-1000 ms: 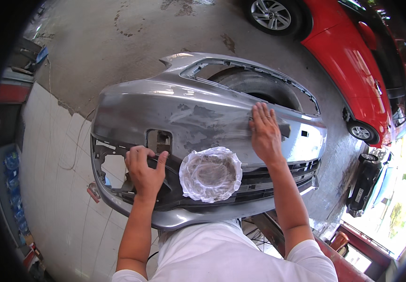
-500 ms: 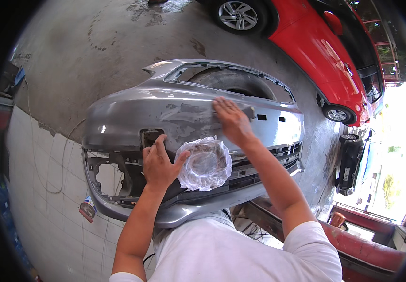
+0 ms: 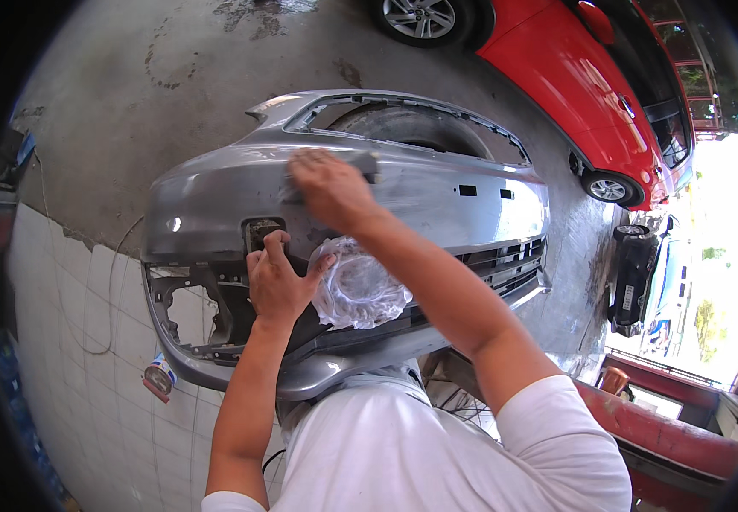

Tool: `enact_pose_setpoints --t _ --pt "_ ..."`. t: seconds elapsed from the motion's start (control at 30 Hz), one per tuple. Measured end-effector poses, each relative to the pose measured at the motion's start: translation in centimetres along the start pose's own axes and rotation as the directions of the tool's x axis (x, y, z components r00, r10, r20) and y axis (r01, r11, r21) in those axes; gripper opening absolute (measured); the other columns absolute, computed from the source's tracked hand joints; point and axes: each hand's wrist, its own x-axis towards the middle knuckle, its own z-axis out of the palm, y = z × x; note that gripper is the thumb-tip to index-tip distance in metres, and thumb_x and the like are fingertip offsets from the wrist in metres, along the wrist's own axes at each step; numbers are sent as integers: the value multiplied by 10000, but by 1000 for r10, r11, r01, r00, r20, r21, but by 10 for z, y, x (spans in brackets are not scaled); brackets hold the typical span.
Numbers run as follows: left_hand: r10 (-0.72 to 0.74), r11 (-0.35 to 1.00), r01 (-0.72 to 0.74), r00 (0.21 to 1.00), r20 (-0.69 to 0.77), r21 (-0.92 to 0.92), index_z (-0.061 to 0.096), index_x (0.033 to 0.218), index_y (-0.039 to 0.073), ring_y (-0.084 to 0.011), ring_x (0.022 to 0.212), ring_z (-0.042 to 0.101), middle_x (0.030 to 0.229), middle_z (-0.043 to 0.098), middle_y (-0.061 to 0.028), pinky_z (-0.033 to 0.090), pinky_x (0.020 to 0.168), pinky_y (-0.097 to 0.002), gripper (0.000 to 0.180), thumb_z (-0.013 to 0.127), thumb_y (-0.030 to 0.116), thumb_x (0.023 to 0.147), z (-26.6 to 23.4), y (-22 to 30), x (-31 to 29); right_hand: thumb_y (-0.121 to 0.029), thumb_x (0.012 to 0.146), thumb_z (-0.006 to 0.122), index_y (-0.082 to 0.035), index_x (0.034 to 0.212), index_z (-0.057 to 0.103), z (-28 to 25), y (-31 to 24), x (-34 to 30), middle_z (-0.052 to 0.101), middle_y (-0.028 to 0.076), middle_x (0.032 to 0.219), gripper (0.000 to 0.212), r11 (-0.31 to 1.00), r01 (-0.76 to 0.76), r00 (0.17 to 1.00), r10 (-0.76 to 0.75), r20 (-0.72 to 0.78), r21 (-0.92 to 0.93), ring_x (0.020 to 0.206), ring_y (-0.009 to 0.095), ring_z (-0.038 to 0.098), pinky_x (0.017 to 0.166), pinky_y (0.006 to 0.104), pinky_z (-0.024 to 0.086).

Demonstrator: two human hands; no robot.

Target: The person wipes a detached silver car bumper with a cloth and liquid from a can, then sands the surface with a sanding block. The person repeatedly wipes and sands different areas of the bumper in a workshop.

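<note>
A silver-grey car bumper lies across in front of me, its painted face dulled in the middle. My right hand presses on its upper face, fingers together over a grey block that shows only in part and is blurred. My left hand braces the bumper, fingers bent at the edge of a square opening, thumb stretched out to a round bowl. Crinkled clear plastic wraps this bowl, which rests over the lower grille. Whatever is inside it cannot be made out.
Behind the bumper lies a tyre. A red car stands on the concrete at the far right, with a dark car beyond it. At left, a small can sits on the white tiles near a thin hose.
My right hand has swept left along the bumper's upper face, and a grey block now shows beside it. The left hand keeps its place at the opening. The whole view has shifted slightly.
</note>
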Motion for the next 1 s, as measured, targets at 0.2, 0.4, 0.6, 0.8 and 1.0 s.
enact_pose_setpoints --t 0.2,0.4,0.6,0.8,1.0 --pt "-9 1000 9 1000 6 14 494 1144 62 -309 849 655 917 678 -123 433 921 -428 762 763 693 813 2 9 1 -117 1010 573 22 1360 626 -54 110 -126 608 213 1443 380 978 -131 991 122 -62 -163 1375 329 564 1208 462 393" --pt "82 997 -82 993 -81 8 503 1107 70 -320 800 651 893 661 -102 451 879 -442 738 783 677 796 11 0 4 -83 908 503 87 1304 613 3 -23 44 635 262 1379 445 990 -63 981 85 173 -128 1347 351 586 1212 427 389" --pt "39 998 -35 995 -96 46 516 1076 82 -321 758 611 845 650 -89 457 857 -436 735 800 687 771 5 -1 -2 -11 908 561 -2 1351 637 -21 61 -58 624 211 1424 449 989 -61 995 50 -85 -134 1358 319 585 1207 426 406" --pt "21 999 -21 1000 -20 -34 521 1072 71 -335 847 625 869 660 -101 452 881 -449 729 797 679 781 7 5 0 -69 997 559 33 1361 623 -39 110 -119 598 235 1446 383 956 -197 979 179 -100 -219 1397 343 544 1224 460 375" --pt "194 981 -185 967 -165 64 547 1152 49 -307 829 671 932 650 -89 458 865 -453 747 827 627 772 15 -4 6 -138 942 474 114 1369 569 54 -50 54 556 304 1466 506 974 -25 999 33 31 -225 1409 382 528 1243 447 340"
